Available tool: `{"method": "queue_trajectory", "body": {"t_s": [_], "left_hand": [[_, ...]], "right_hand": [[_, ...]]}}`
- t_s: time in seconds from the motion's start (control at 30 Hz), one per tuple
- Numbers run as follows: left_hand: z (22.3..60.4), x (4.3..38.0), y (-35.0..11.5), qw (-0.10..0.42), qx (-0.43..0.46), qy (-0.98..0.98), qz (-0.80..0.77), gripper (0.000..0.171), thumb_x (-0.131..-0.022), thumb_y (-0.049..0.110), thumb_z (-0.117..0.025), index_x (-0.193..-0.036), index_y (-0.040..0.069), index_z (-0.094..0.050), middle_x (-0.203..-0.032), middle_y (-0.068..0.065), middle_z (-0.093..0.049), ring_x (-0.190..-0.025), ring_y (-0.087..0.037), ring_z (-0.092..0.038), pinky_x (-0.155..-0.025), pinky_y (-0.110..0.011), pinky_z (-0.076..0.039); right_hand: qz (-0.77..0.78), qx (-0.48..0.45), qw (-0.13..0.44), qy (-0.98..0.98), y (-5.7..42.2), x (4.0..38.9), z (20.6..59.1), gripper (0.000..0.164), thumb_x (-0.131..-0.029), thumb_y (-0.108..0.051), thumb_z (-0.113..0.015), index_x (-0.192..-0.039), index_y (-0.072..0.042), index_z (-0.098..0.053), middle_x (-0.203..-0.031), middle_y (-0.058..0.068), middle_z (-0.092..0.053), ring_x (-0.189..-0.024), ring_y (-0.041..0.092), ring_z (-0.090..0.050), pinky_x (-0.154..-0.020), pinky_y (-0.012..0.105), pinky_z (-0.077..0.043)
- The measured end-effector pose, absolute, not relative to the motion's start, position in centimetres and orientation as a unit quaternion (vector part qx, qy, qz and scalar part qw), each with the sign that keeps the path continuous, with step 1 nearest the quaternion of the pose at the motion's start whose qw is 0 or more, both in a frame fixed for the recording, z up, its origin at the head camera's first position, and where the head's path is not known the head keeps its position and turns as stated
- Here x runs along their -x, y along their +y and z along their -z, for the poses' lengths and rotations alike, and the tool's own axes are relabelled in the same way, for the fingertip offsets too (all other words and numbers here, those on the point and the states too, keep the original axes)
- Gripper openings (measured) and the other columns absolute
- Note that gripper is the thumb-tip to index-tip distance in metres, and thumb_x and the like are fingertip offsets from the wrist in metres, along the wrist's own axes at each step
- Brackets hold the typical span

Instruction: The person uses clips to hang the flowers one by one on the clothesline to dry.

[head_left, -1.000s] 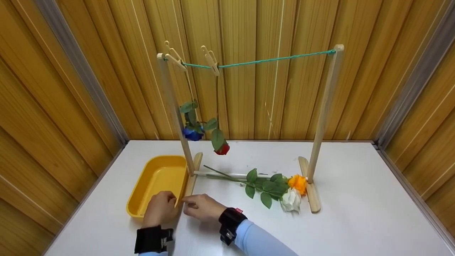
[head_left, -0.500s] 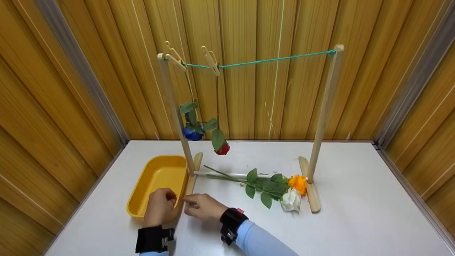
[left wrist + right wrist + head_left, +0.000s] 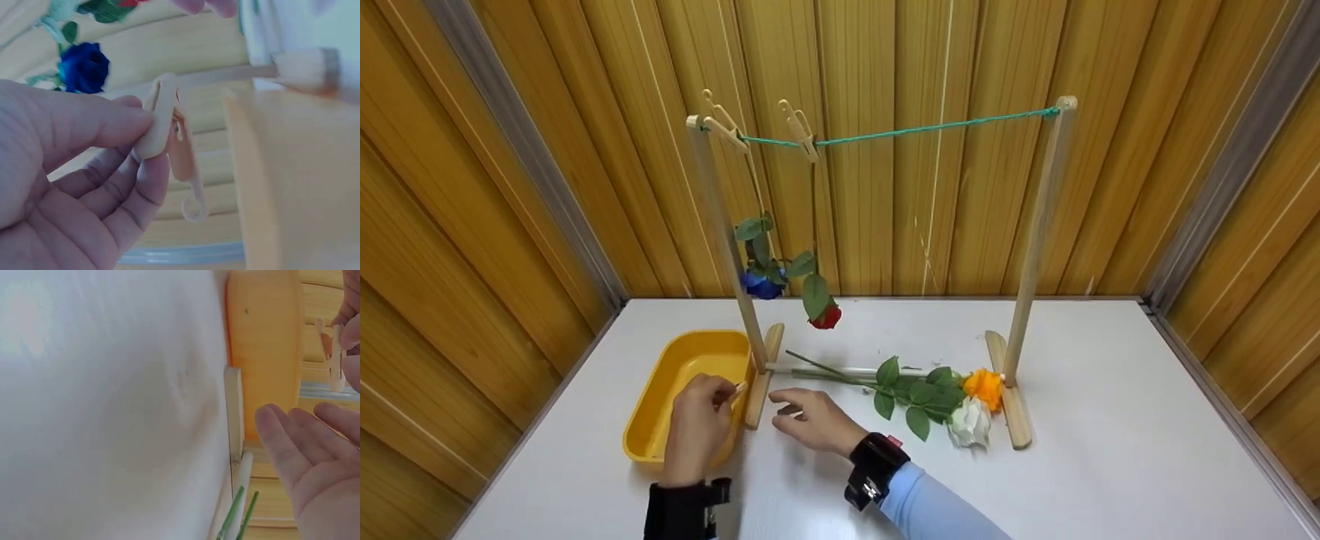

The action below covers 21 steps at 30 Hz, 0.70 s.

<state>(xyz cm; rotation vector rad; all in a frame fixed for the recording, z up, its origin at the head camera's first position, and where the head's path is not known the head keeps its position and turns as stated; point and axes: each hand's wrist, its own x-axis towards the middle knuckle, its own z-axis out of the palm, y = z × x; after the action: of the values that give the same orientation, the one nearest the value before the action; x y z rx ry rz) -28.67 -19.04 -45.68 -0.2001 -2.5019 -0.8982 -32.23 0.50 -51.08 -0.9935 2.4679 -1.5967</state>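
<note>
two roses up: blue rose (image 3: 763, 284) and red rose (image 3: 826, 317) hang head-down from pegs (image 3: 805, 139) on the teal cord (image 3: 930, 130). orange rose (image 3: 983, 388) and white rose (image 3: 970, 423) lie unclipped on the table (image 3: 1110, 435), at the base of the wooden stand (image 3: 1039, 240). roughly half done, by my judgement; those two are left. left hand (image 3: 697, 427) pinches a loose clothespin (image 3: 162, 124) between thumb and fingers, near the rim of the yellow basin (image 3: 652, 405). right hand (image 3: 819, 421) grasps nothing, fingers relaxed, beside it.
</note>
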Motion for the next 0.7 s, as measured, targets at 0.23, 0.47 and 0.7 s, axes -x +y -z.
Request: {"method": "queue_trajectory", "body": {"t_s": [0.23,0.47,0.7], "left_hand": [[44.7,28.0,-16.2,0.252,0.16,-0.895,0.33,0.017,-0.081,-0.015,-0.079,-0.088,0.0,-0.076,-0.086,-0.008,-0.064,-0.077,-0.02,-0.067,-0.068,-0.034,-0.061],[44.0,28.1,-13.3,0.251,0.24,-0.883,0.315,0.026,-0.077,-0.021,-0.078,-0.089,0.002,-0.076,-0.088,-0.007,-0.065,-0.086,-0.024,-0.072,-0.077,-0.036,-0.062],[43.6,28.1,-10.7,0.259,0.257,-0.889,0.277,0.025,-0.079,-0.014,-0.081,-0.093,0.007,-0.079,-0.087,-0.003,-0.066,-0.083,-0.019,-0.066,-0.08,-0.036,-0.061]], "right_hand": [[0.558,0.304,-0.001,0.773,2.9,32.2,49.5,0.04,-0.102,-0.01,-0.061,-0.138,0.005,-0.06,-0.135,0.025,-0.064,-0.113,0.037,-0.069,-0.095,0.033,-0.057],[0.56,0.325,-0.035,0.761,5.3,32.1,48.1,0.039,-0.103,-0.01,-0.059,-0.137,0.01,-0.059,-0.127,0.027,-0.066,-0.107,0.033,-0.072,-0.092,0.033,-0.058],[0.591,0.298,-0.023,0.749,8.5,31.4,47.1,0.038,-0.101,-0.006,-0.064,-0.136,0.009,-0.06,-0.124,0.024,-0.068,-0.108,0.038,-0.07,-0.091,0.032,-0.058]]}}
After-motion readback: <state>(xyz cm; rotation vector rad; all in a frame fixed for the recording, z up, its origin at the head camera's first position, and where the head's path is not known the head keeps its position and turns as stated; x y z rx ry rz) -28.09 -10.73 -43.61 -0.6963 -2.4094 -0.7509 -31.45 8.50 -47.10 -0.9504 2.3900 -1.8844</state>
